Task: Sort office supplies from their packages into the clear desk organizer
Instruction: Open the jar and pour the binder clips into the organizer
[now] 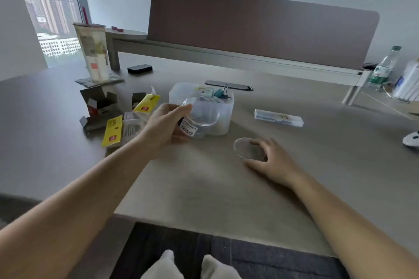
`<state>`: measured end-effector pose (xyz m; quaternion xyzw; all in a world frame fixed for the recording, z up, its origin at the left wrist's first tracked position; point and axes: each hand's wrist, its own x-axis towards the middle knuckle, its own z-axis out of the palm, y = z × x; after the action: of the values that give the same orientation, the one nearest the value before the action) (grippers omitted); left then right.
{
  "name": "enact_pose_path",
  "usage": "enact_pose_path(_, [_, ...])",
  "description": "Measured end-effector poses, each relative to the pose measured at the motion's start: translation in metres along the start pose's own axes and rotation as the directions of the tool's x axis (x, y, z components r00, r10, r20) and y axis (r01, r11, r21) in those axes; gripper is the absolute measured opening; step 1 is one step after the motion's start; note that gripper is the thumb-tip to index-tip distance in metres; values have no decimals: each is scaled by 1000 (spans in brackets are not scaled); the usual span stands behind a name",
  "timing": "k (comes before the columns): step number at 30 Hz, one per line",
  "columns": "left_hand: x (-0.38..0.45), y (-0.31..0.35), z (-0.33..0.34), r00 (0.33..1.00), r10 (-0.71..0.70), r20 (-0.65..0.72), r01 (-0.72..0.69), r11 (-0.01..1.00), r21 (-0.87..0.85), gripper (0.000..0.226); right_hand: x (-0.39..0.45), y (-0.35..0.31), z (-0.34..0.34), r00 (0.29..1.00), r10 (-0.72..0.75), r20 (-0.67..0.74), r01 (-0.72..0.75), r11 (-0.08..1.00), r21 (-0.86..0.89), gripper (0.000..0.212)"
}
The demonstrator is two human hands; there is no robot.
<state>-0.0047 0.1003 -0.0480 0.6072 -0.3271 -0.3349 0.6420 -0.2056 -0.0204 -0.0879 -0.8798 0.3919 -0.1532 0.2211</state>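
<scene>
While the packages lie at the far left, the work sits mid-desk:
Opened packages [113, 120]: yellow-labelled cartons and packets, left of the hands, on the desk [204, 188].
Left hand [164, 128]: fingers curled round a clear round tub [199, 118], lidless, mouth tipped toward the organizer.
Clear desk organizer [223, 106]: just behind the tub, touching or nearly so; binder clips [221, 93] show in a rear compartment.
Right hand [269, 158]: fingers curved over the clear lid [249, 148], flat on the desk.
Deciding relation: organizer lies straight ahead of the left hand, nearer it than the right.
Tub contents: cannot tell.
</scene>
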Motion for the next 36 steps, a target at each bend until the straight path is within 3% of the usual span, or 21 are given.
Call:
enact_pose_path(8, [-39, -18, -49, 975, -71, -210, 82, 996, 44, 16, -14, -39, 30, 981, -173, 83, 185, 969, -162, 58])
enact_pose_path(12, [-46, -24, -77, 925, -4, -380, 139, 934, 328, 32, -5, -61, 46, 971, -192, 142, 219, 954, -207, 59])
enact_pose_path(16, [-51, -25, -97, 888, 128, -441, 210, 742, 637, 43, 4, -75, 55, 966, -217, 139, 241, 952, -187, 59])
enact_pose_path(20, [-54, -32, -99, 875, 360, -322, 62, 578, 814, 81, 2, -83, 59, 961, -275, 4, 275, 960, -55, 46])
enact_pose_path(23, [-51, -34, -87, 911, 335, -240, 51, 487, 872, 98, 0, -86, 61, 944, -328, 37, 329, 942, -66, 36])
enact_pose_path(29, [-31, -34, -96, 889, 332, -314, 106, 517, 849, 86, 11, -108, 74, 900, -367, 235, 413, 891, -187, 59])
enact_pose_path(36, [-8, -30, -153, 884, 328, -332, 133, 505, 853, 86, 53, -153, 101, 881, -317, 352, 404, 891, -208, 66])
